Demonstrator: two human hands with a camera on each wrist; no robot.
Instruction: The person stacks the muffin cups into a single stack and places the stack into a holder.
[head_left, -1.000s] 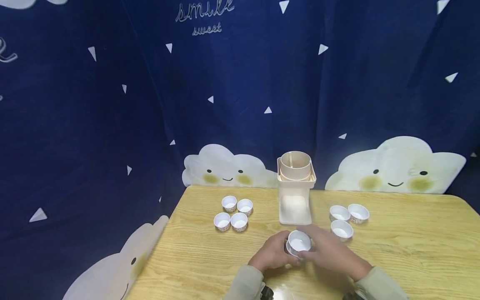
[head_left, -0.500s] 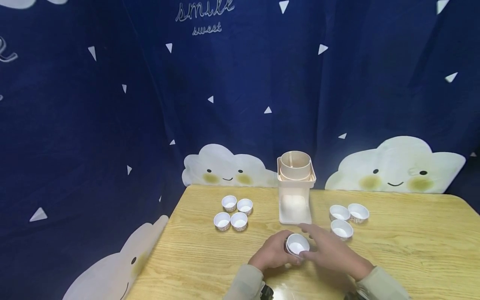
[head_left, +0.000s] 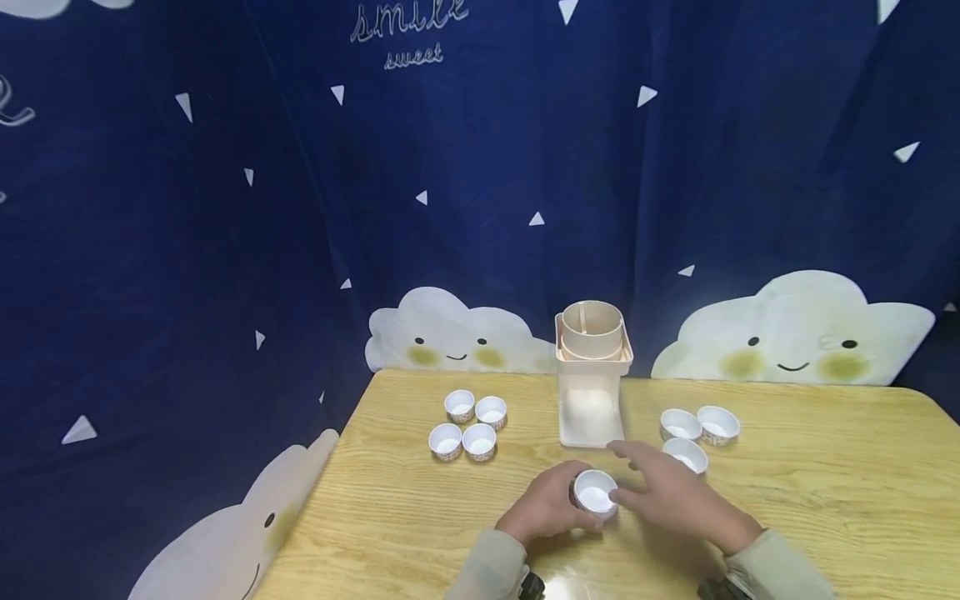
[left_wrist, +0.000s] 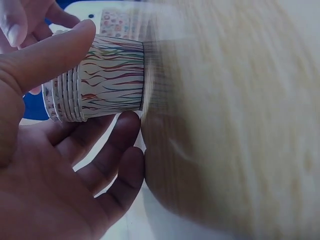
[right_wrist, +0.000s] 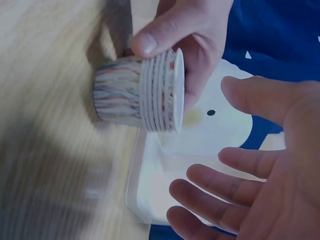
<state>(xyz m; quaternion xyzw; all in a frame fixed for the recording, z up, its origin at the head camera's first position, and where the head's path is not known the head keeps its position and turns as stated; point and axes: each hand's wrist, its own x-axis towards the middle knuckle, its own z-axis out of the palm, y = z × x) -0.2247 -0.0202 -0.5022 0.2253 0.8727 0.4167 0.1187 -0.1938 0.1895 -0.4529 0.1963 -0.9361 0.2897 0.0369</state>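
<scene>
Grasps a stack of nested paper cups (head_left: 596,492) in the left hand (head_left: 546,502), with the thumb on one side and curled fingers on the other. Has that stack at the near middle of the surface (head_left: 825,475), upright, with the white inside of the top cup facing up. Shows several rims packed close together, red specks near the top rim and wavy coloured lines along the outermost cup's wall.

Holds the right hand (head_left: 678,497) just to the right of the stack, grasping nothing, with thumb and fingers spread and slightly bent. Cannot tell from the head view of any contact between right thumb and rim.

Has four cups (head_left: 479,442) grouped farther to the left, two far and two near, and three cups (head_left: 681,424) to the right, two far and one near, the near one partly behind the right hand. Faces a cream stand (head_left: 590,419) at the far middle, with a round open-topped cylinder (head_left: 592,336) in its upper part. Wears light sleeves (head_left: 491,567). Looks toward a dark blue curtain (head_left: 465,167) beyond, printed with white triangles and smiling clouds (head_left: 810,333).
</scene>
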